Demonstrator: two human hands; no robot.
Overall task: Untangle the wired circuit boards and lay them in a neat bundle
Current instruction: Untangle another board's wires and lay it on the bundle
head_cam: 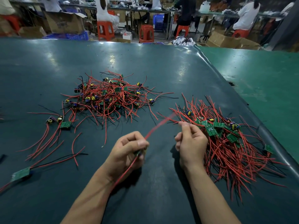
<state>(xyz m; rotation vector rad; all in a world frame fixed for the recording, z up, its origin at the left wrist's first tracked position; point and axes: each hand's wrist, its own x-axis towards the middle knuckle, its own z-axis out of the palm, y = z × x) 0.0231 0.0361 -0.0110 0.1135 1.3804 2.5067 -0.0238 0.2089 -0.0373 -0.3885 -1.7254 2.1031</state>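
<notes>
The left hand pinches one board with its red wires. The right hand pinches wires at the bundle. I think this board goes there next, lined up; the pile waits

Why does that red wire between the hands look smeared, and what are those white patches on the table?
Head view: the red wire rising from the left hand is motion-blurred, while the right hand stays fairly sharp. Head view: the pale patches are overhead lights glaring off the shiny table mat; the wide lens bends its edges.
</notes>
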